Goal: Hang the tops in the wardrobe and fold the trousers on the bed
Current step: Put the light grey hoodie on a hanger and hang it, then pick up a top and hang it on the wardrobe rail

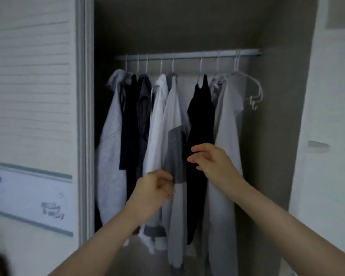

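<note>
— Both hands were up at the clothes, weren't they? What did the left hand point(154, 188) have?

— Its fingers were curled in, pinching the edge of the white long-sleeved top with a dark grey panel point(174, 136), about where the grey patch ends. The right hand point(209, 159) was held loosely half-closed, thumb and fingers apart, in front of the black sleeveless top point(200, 120); whether it touched the cloth I could not tell.

— And what was in the open grey wardrobe point(187, 22)?

— A straight pale metal rail point(187, 54) ran across it, with thin white wire hangers point(253, 90) hooked over. From the left hung a soft light-grey hooded top point(111, 148), a black top point(129, 120), a dark grey top point(144, 108), a white shirt point(157, 124), then the white-and-grey one, the black sleeveless one, and a pale grey short-sleeved T-shirt point(227, 128). At the far right, empty hangers hung bare, ending in small hooks.

— Fabrics?

— All limp, matte cloth, hanging in long folds. Beside it stood a white slatted sliding door point(28, 76).
</note>
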Available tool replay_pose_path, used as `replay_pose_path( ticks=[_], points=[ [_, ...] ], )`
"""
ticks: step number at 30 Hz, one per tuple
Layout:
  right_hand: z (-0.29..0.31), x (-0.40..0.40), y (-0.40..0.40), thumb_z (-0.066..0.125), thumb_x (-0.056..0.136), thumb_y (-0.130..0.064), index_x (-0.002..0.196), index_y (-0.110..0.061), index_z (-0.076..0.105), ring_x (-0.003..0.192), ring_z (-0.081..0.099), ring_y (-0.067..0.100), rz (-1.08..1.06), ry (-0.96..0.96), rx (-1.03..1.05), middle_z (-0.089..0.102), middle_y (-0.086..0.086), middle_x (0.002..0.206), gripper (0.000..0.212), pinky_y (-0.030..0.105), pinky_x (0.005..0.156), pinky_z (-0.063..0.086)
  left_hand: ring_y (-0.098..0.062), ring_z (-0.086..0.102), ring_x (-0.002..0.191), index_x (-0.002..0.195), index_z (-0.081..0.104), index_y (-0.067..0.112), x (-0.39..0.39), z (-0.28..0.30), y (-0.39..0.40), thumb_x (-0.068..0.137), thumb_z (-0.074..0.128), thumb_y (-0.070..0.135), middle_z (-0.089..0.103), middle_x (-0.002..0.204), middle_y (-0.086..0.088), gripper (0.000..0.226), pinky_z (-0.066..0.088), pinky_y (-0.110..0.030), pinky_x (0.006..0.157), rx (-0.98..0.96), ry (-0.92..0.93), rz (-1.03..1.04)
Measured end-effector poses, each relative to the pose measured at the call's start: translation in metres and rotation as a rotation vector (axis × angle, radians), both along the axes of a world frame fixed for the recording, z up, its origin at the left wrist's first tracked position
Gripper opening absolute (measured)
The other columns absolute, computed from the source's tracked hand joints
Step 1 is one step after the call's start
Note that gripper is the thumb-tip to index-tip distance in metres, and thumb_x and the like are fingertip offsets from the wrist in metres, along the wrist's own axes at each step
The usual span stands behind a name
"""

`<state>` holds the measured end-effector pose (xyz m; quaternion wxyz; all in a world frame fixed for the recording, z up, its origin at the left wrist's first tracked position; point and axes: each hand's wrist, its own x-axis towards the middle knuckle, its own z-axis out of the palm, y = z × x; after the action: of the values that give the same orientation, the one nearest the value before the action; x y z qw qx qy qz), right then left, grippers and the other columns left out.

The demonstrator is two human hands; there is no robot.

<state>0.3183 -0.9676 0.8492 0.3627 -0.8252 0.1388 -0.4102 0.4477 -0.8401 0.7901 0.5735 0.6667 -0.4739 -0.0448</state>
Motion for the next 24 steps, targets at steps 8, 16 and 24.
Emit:
replay_pose_path(
  ticks=[8,16,24],
  points=[
    [-0.078,0.016,0.079,0.055,0.092,-0.016,0.100,-0.027,0.061,0.074,0.065,0.002,0.319,0.051,-0.096,0.073,-0.013,0.084,0.015,0.012,0.066,0.046,-0.007,0.065,0.062,0.096,0.063,0.022,-0.042,-0.075,0.117,0.094,0.054,0.005,0.072,0.069,0.001,0.020,0.051,-0.018,0.061,-0.011,0.056,0.339],
    [-0.178,-0.006,0.172,0.052,0.095,-0.019,0.101,-0.020,0.061,0.079,0.067,0.007,0.782,0.207,-0.109,0.073,-0.007,0.083,0.011,0.023,0.073,0.050,-0.004,0.066,0.067,0.103,0.061,0.036,-0.168,-0.181,0.220,0.093,0.058,0.019,0.071,0.076,0.013,0.020,0.053,-0.024,0.062,0.063,0.156,0.958],
    [-0.299,-0.114,0.290,0.050,0.096,-0.032,0.106,-0.022,0.060,0.079,0.065,0.011,1.303,0.480,-0.290,0.072,-0.004,0.089,0.017,0.033,0.074,0.051,-0.005,0.068,0.067,0.094,0.061,0.045,-0.382,-0.297,0.290,0.089,0.060,0.019,0.071,0.074,0.011,0.027,0.053,-0.023,0.061,0.043,0.516,1.605]
  ],
)
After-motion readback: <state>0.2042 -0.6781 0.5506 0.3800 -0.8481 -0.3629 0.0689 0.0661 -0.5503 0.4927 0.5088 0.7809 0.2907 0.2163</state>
